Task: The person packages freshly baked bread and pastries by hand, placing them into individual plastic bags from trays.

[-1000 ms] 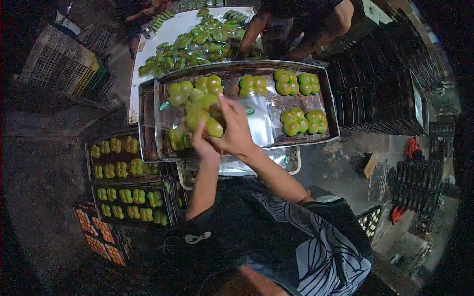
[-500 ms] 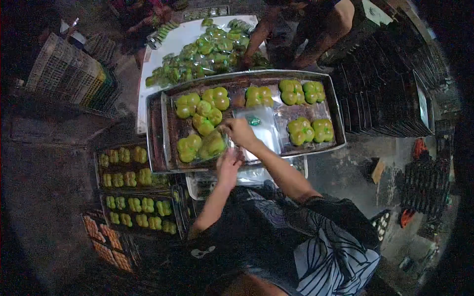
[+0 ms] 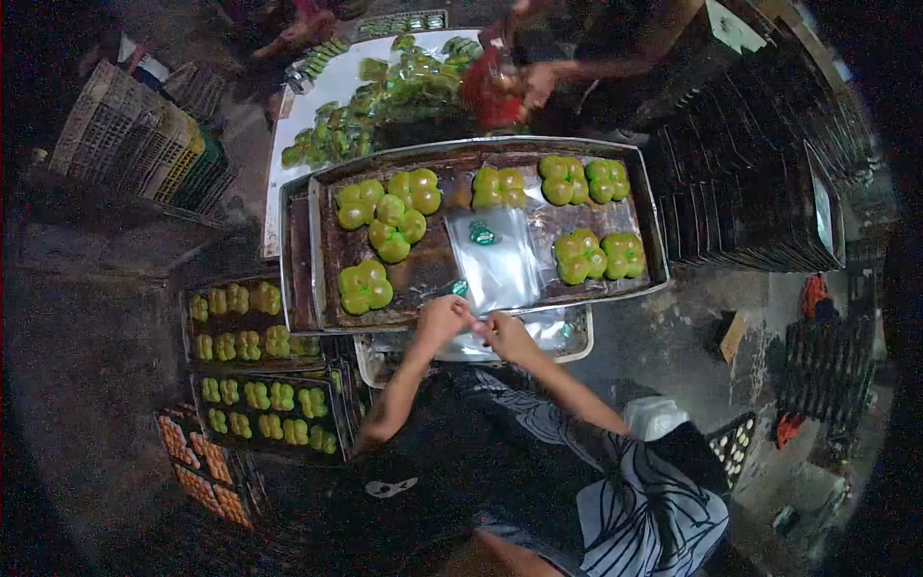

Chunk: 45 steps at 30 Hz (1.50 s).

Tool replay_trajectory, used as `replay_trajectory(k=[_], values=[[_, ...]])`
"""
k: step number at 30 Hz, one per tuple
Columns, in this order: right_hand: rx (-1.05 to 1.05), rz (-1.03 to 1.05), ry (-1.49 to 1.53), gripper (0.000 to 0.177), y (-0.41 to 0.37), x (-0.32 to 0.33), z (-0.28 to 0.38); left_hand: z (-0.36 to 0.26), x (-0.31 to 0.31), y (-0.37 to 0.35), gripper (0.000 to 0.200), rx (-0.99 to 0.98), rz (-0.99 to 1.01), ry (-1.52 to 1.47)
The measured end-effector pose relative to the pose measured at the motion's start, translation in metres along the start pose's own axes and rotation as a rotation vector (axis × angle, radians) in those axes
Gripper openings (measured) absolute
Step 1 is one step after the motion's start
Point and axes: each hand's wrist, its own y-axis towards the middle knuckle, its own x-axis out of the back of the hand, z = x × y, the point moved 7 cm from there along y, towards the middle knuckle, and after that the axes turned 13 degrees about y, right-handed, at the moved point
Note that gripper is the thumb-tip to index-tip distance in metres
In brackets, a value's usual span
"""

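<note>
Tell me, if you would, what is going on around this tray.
The person's left hand and right hand are close together at the near edge of a dark tray; whether they grip anything is unclear. Clusters of green buns sit on the tray, with clear plastic bags between them. Beyond, another person is at a white table piled with wrapped green pieces.

Nine green clusters (image 3: pixel 580 258), central tray (image 3: pixel 428 260); wearer's two hands (image 3: pixel 443 320).

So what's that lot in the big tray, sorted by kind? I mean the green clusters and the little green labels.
Green clusters: 9
Green labels: 2
Total: 11
The clear bags overlap, so I can't tell how many there are.
</note>
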Motion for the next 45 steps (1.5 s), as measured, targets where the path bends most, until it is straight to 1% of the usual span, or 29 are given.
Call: replay_trajectory(k=[1, 3, 4, 5, 7, 8, 9, 10, 11, 12, 13, 14, 16, 17, 18, 19, 20, 24, 26, 29, 30, 33, 36, 37, 40, 41, 43, 44, 45], values=[[0.139, -0.252, 0.002, 0.027, -0.002, 0.005, -0.012, -0.005, -0.005, -0.001, 0.022, -0.001, 0.013, -0.001], [0.031, -0.251, 0.009, 0.020, -0.002, 0.011, -0.002, -0.024, -0.009, -0.009, 0.019, -0.057, -0.030, -0.461], [-0.180, -0.123, 0.228, 0.021, -0.003, 0.010, -0.001, -0.033, 0.011, -0.014, 0.018, -0.175, -0.296, -0.333], [-0.386, 0.006, 0.451, 0.022, -0.002, 0.006, 0.006, -0.037, 0.015, -0.019, 0.018, -0.173, -0.286, -0.327], [-0.326, 0.112, 1.518, 0.034, 0.033, -0.010, -0.009, -0.053, 0.031, -0.037, 0.013, -0.289, -0.351, -0.338], [-0.386, -0.032, 1.246, 0.044, 0.048, 0.003, 0.007, -0.053, 0.025, -0.041, 0.025, -0.244, -0.164, -0.287], [-0.051, -0.094, 1.281, 0.058, 0.059, 0.010, 0.057, -0.049, 0.025, -0.041, 0.025, -0.230, -0.167, -0.291], [0.125, 0.029, 1.493, 0.067, 0.070, -0.005, 0.089, -0.034, 0.040, -0.041, 0.032, -0.144, -0.416, -0.725], [0.085, 0.139, 1.674, 0.064, 0.067, -0.029, 0.097, -0.013, 0.051, -0.044, 0.040, -0.058, -0.668, -1.156], [0.006, 0.412, 1.921, 0.056, 0.069, -0.066, 0.095, 0.028, 0.034, -0.034, 0.048, 0.194, -0.443, -1.347], [-0.388, 0.326, 1.913, 0.043, 0.056, -0.096, 0.098, 0.063, 0.021, -0.028, 0.042, 0.242, -0.176, -1.781], [-0.402, 0.485, 1.637, 0.042, 0.055, -0.123, 0.091, 0.046, 0.064, -0.042, 0.037, 0.024, -0.156, -1.697], [-0.404, 0.646, 1.345, 0.041, 0.082, -0.160, 0.069, 0.127, 0.063, -0.045, 0.042, 0.171, -0.287, -1.670], [-0.116, 0.310, 0.529, 0.047, 0.126, -0.144, 0.057, 0.135, 0.073, -0.048, 0.042, 0.167, -0.304, -1.671], [0.168, -0.040, -0.275, 0.052, 0.153, -0.129, 0.072, 0.155, 0.095, -0.063, 0.045, 0.194, -0.651, -1.601], [0.258, -0.461, -0.579, 0.064, 0.152, -0.111, 0.112, 0.173, 0.115, -0.084, 0.049, 0.217, -0.989, -1.496], [0.338, -0.460, -0.653, 0.061, 0.165, -0.114, 0.117, 0.179, 0.123, -0.091, 0.049, 0.220, -1.001, -1.488], [0.418, -0.355, -0.740, 0.057, 0.197, -0.114, 0.101, 0.200, 0.157, -0.124, 0.054, 0.143, -1.140, -1.684], [0.326, -0.353, -0.523, 0.055, 0.200, -0.108, 0.094, 0.201, 0.172, -0.131, 0.057, 0.040, -1.239, -1.711], [0.597, -0.238, -0.350, 0.055, 0.118, -0.111, 0.170, 0.214, 0.173, -0.113, 0.059, -0.074, -1.264, -1.884], [0.850, -0.225, -0.406, 0.066, 0.074, -0.112, 0.209, 0.191, 0.175, -0.100, 0.062, -0.038, -1.244, -1.830], [0.795, -0.140, -0.329, 0.085, 0.045, -0.086, 0.251, 0.116, 0.166, -0.066, 0.067, -0.337, -0.934, -1.733], [0.754, -0.101, -0.202, 0.106, 0.023, -0.053, 0.242, 0.073, 0.164, -0.043, 0.066, -0.327, -0.593, -2.019], [0.758, -0.117, -0.210, 0.106, 0.021, -0.045, 0.241, 0.053, 0.163, -0.045, 0.066, -0.339, -0.576, -2.021], [0.609, -0.334, -0.245, 0.108, 0.019, -0.012, 0.226, 0.010, 0.126, -0.045, 0.059, -0.059, -0.790, -1.377], [0.619, -0.337, -0.254, 0.106, 0.015, -0.009, 0.224, 0.006, 0.128, -0.044, 0.059, -0.062, -0.777, -1.374], [0.628, -0.349, -0.266, 0.102, 0.005, -0.006, 0.217, -0.016, 0.128, -0.036, 0.053, -0.248, -0.376, -1.715], [0.687, -0.340, -0.241, 0.101, -0.002, -0.004, 0.214, -0.025, 0.124, -0.037, 0.049, -0.305, -0.394, -1.731], [0.537, -0.336, -0.188, 0.107, 0.010, 0.001, 0.209, -0.031, 0.113, -0.028, 0.049, -0.316, -0.381, -1.729]])
